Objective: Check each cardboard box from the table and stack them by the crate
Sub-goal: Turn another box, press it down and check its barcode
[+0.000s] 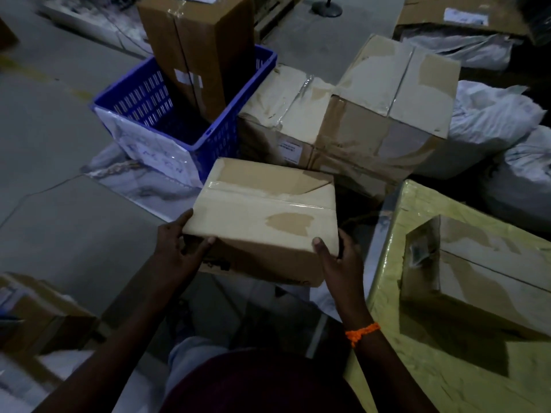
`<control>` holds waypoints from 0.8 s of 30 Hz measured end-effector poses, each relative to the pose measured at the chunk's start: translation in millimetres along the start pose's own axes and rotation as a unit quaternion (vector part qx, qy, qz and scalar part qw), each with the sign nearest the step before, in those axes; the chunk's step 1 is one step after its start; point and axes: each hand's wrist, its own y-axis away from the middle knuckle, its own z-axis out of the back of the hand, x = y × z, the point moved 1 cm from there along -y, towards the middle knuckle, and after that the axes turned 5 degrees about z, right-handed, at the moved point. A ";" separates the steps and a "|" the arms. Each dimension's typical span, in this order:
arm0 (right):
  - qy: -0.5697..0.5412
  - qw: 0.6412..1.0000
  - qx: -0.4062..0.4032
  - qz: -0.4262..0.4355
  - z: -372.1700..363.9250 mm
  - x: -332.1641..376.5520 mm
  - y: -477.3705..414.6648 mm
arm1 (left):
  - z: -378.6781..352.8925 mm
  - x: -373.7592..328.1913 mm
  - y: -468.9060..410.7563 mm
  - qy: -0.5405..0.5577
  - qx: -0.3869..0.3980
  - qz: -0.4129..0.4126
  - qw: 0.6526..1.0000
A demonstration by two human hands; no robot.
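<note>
beside the blue crate (pixel 190 120), taped cardboard box (pixel 265 210) gripped by left hand (pixel 179 248) and right hand (pixel 340 257)

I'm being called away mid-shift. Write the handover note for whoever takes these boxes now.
Left grip and right grip each hold a near corner of the held box, in front of the crate.
A tall box stands in the crate; a low box and a big box sit beside it.
One more box is on the table.
Done: seemingly those two. Left: stack the held one, then check the table's.
</note>
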 end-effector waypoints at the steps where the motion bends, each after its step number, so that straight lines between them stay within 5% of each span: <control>1: 0.007 1.000 -0.003 0.000 0.9 -4.0 2.0 | -0.6 3.9 2.2 -0.021 0.009 -0.006 1.000; 7: 0.047 0.999 -0.018 -0.021 10.7 -21.0 8.8 | -19.4 11.6 23.5 -0.040 0.068 -0.021 0.997; 11: 0.101 0.995 -0.013 -0.018 9.4 -24.0 8.7 | -23.8 5.7 23.8 -0.076 0.033 -0.018 0.996; 16: 0.202 0.961 -0.017 0.189 -18.2 -4.4 -7.9 | -42.2 -9.8 4.6 -0.180 -0.006 -0.108 0.978; 21: 0.322 0.914 0.096 0.226 -69.4 17.7 -54.0 | -89.0 -43.9 -41.2 -0.297 0.166 -0.179 0.923; 24: 0.397 0.885 0.129 0.207 -81.7 13.6 -69.8 | -109.8 -54.9 -58.3 -0.350 0.202 -0.167 0.899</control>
